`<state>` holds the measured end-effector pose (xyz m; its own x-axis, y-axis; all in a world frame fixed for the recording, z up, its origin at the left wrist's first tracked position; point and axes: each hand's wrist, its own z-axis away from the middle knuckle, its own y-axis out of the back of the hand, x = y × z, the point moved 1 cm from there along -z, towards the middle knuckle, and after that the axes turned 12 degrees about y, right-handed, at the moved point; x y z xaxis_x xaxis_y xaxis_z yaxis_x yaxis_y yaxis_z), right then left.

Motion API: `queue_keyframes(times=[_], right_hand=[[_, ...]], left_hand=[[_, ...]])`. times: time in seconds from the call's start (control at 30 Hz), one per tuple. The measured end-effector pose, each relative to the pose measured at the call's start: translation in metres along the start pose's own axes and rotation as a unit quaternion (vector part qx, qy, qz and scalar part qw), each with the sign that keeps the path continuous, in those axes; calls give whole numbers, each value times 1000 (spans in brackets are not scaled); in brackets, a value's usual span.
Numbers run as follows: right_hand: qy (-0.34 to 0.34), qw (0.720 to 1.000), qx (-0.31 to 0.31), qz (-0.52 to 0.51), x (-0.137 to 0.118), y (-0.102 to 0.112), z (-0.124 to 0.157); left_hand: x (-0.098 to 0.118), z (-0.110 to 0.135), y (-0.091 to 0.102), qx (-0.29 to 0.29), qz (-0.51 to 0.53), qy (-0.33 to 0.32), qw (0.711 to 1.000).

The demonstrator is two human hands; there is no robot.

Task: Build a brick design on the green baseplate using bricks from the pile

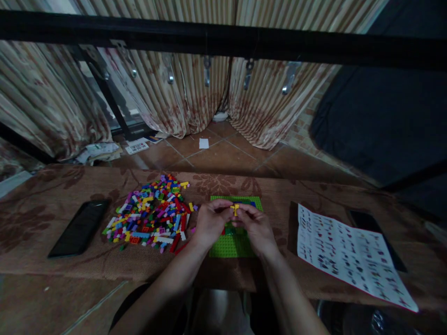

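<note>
My left hand (210, 222) and my right hand (254, 226) meet above a green baseplate (228, 246) on the table. Both pinch a small yellow brick piece (236, 208) between their fingertips. A few bricks, some red and dark green, sit on the baseplate under my hands, partly hidden. To the left lies a pile of several loose coloured bricks (153, 215).
A dark phone (79, 228) lies at the left on the brown patterned cloth (42, 223). A printed instruction sheet (349, 256) lies at the right, with a second dark phone (375, 232) partly under it. Curtains (195, 83) and tiled floor lie beyond the table.
</note>
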<state>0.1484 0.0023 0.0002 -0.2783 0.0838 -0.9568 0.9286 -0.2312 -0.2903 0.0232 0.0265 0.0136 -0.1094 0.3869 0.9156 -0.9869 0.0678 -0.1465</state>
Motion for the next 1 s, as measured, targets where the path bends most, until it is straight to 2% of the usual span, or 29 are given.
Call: queue_keyframes(times=[0.2, 0.37, 0.53, 0.77, 1.0], right_hand=[[0, 1000, 9, 18, -3, 17, 0], [-11, 1000, 9, 8, -5, 21, 0], [-44, 999, 5, -15, -9, 20, 2], [-88, 995, -9, -50, -11, 22, 3], [-95, 994, -16, -55, -8, 20, 3]], left_hand=[[-2, -2, -13, -16, -6, -1, 1000], [-1, -2, -16, -20, -17, 6, 1000], [0, 0, -16, -13, -12, 18, 1000], [0, 1, -13, -15, -25, -7, 1000], [1, 0, -9, -12, -37, -15, 999]])
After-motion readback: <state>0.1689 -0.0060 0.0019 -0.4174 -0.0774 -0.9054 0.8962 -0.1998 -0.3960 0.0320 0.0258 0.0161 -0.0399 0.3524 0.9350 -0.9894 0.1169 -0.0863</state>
